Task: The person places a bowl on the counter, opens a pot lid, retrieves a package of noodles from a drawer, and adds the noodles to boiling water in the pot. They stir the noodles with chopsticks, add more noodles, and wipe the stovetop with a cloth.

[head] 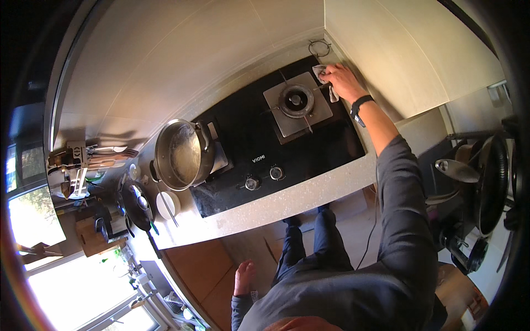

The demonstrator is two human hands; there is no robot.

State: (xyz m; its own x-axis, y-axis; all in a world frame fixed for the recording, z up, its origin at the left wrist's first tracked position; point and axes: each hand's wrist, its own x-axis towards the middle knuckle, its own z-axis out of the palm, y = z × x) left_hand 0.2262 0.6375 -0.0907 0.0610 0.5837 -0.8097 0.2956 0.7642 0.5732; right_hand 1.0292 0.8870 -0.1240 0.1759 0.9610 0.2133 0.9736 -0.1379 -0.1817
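My right hand (pixel 342 81) presses a crumpled greyish cloth (pixel 334 94) onto the right edge of the black glass gas hob (pixel 248 136), beside the right burner (pixel 296 100). That burner sits on a square metal plate and has no pot on it. My left hand (pixel 245 272) hangs low by my side, away from the counter; its fingers look loosely curled and nothing shows in it. A large steel pot (pixel 179 155) stands over the left part of the hob, covering most of the left burner. Two knobs (pixel 276 173) are at the hob's front.
A round wire pot stand (pixel 319 48) lies in the back corner by the walls. Left of the pot are a white bowl (pixel 168 205), with a long thin utensil across it, and a dark pan (pixel 138 205). Utensils hang at the left wall. Pans (pixel 492 186) stand in a rack at right.
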